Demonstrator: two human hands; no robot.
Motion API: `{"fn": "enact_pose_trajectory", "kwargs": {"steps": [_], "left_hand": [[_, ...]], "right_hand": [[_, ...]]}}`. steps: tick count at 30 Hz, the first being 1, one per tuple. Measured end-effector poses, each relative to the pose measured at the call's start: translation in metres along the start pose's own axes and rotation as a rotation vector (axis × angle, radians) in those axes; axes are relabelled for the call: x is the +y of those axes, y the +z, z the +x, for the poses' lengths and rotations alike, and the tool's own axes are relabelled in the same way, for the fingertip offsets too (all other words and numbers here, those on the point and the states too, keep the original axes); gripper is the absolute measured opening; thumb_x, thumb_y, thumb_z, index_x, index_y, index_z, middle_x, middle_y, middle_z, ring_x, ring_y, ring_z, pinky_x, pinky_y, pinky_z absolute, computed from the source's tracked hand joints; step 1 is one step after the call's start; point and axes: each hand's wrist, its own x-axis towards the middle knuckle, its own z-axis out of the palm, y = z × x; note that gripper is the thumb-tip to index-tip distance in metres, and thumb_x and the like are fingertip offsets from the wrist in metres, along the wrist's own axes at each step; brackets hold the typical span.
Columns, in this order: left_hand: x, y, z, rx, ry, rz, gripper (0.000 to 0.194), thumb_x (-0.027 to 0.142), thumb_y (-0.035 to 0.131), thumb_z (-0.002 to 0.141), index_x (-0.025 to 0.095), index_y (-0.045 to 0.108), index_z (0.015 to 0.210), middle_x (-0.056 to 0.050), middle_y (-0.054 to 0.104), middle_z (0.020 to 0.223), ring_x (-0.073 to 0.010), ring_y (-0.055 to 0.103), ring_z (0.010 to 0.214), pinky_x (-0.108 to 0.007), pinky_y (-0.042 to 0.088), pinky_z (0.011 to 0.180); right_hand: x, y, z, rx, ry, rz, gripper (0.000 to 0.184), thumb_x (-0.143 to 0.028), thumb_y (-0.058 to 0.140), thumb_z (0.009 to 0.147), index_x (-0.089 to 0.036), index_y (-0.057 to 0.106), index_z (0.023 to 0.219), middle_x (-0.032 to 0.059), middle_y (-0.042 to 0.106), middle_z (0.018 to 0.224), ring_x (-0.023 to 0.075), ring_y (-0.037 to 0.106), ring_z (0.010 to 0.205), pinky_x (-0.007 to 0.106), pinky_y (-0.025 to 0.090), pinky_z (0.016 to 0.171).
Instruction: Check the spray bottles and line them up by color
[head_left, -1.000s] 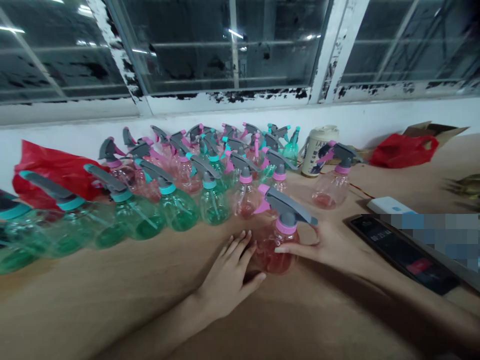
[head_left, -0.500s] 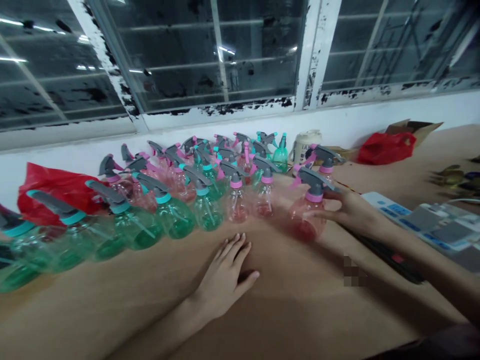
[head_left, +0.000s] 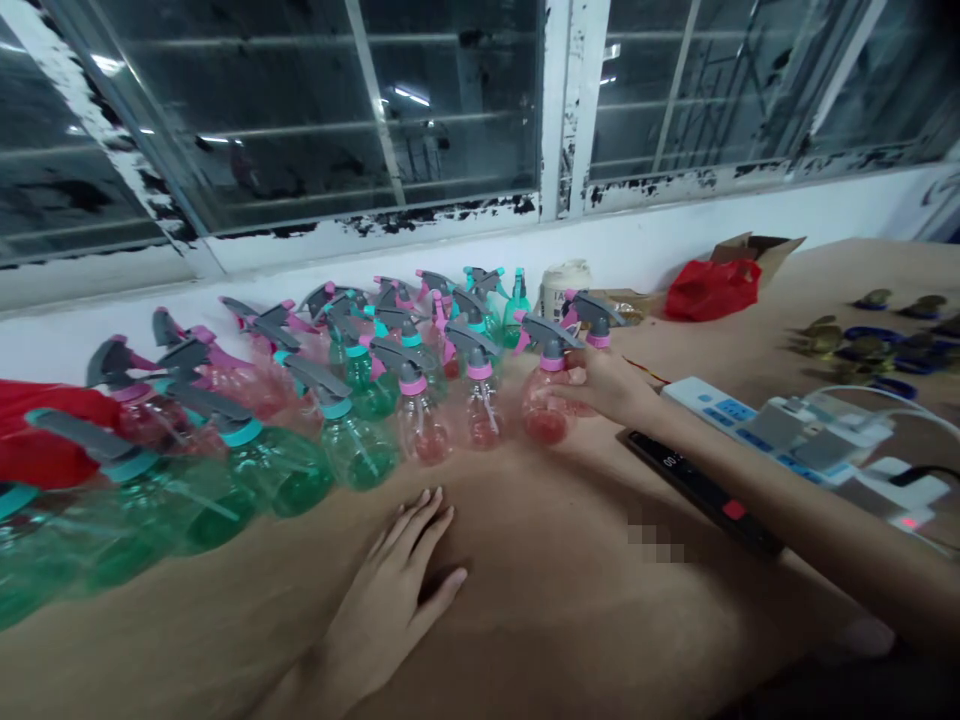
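My right hand (head_left: 611, 390) grips the round body of a clear pink spray bottle (head_left: 546, 408) from its right side. This bottle is upright, with a grey trigger head and a pink collar, its base on or close to the table. Just left of it stands another pink spray bottle (head_left: 482, 405), and behind it a further pink-collared one (head_left: 598, 325). My left hand (head_left: 394, 590) lies flat on the table with its fingers stretched, holding nothing. Beyond its fingertips runs a front row of pink and green spray bottles, including a green one (head_left: 360, 450).
Several more spray bottles crowd back to the wall. A red bag (head_left: 52, 430) lies at left, another red bag (head_left: 712, 290) by a cardboard box (head_left: 776, 255). A white tub (head_left: 561, 290) stands behind. Under my right forearm are a black device (head_left: 697, 485) and a power strip (head_left: 757, 430).
My view has swung to the right. My right hand has carried the pink spray bottle away from me, closer to the end of the front row. My left hand stays flat on the table.
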Motion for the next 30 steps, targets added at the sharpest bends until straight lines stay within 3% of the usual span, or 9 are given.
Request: {"fn": "enact_pose_trajectory", "kwargs": {"steps": [8,12,15,19,22,26,30], "left_hand": [[0.0,0.004,0.0,0.044,0.011,0.053,0.051,0.047,0.043,0.095,0.018,0.04,0.137,-0.011,0.044,0.142,-0.0271,0.043,0.129,-0.047,0.041,0.101],[-0.003,0.009,-0.001,0.062,-0.005,0.047,0.051,0.047,0.045,0.094,0.021,0.04,0.138,-0.01,0.043,0.143,-0.0276,0.043,0.129,-0.047,0.041,0.102],[-0.006,0.012,-0.003,0.107,-0.011,0.052,0.055,0.047,0.046,0.093,0.024,0.035,0.141,-0.007,0.045,0.142,-0.0275,0.046,0.127,-0.046,0.04,0.103],[-0.01,0.019,-0.005,0.17,-0.012,0.043,0.059,0.048,0.045,0.092,0.028,0.028,0.145,-0.005,0.046,0.141,-0.0284,0.05,0.123,-0.046,0.043,0.099],[-0.014,0.024,-0.005,0.187,-0.01,0.048,0.063,0.05,0.047,0.091,0.03,0.024,0.146,-0.006,0.048,0.14,-0.03,0.051,0.121,-0.048,0.041,0.1],[-0.021,0.031,-0.005,0.188,-0.015,0.024,0.066,0.053,0.047,0.09,0.032,0.021,0.147,-0.006,0.048,0.14,-0.0302,0.051,0.121,-0.047,0.041,0.1],[-0.025,0.034,-0.006,0.171,-0.008,0.016,0.064,0.051,0.044,0.091,0.034,0.019,0.147,-0.005,0.047,0.141,-0.0296,0.051,0.122,-0.048,0.043,0.098]], "right_hand": [[-0.008,0.009,0.007,-0.042,0.014,-0.012,0.027,-0.035,0.063,0.076,-0.015,0.06,0.095,0.0114,0.07,0.079,0.0295,0.067,0.071,0.035,0.045,0.059],[-0.011,0.007,0.001,-0.01,0.015,0.05,0.042,-0.043,0.066,0.074,-0.016,0.058,0.105,0.0145,0.07,0.101,0.033,0.067,0.09,0.042,0.05,0.072],[-0.007,-0.003,-0.012,0.007,0.007,0.119,0.047,-0.044,0.067,0.075,-0.018,0.057,0.113,0.012,0.068,0.111,0.0286,0.065,0.1,0.04,0.051,0.081],[0.009,-0.026,-0.028,0.029,0.077,0.147,0.021,-0.039,0.06,0.081,-0.02,0.066,0.088,0.0057,0.073,0.085,0.0203,0.069,0.073,0.032,0.053,0.066],[0.029,-0.038,-0.029,0.113,0.188,0.103,0.025,-0.041,0.059,0.08,-0.018,0.065,0.075,0.0068,0.071,0.071,0.0218,0.066,0.061,0.035,0.051,0.06],[0.053,-0.034,-0.017,0.205,0.286,0.096,0.041,-0.05,0.062,0.075,-0.013,0.064,0.093,0.0144,0.071,0.086,0.0275,0.068,0.074,0.041,0.052,0.066],[0.063,-0.017,-0.001,0.207,0.285,0.164,0.058,-0.052,0.064,0.073,-0.01,0.059,0.113,0.0188,0.068,0.109,0.0303,0.066,0.096,0.042,0.052,0.078]]}}
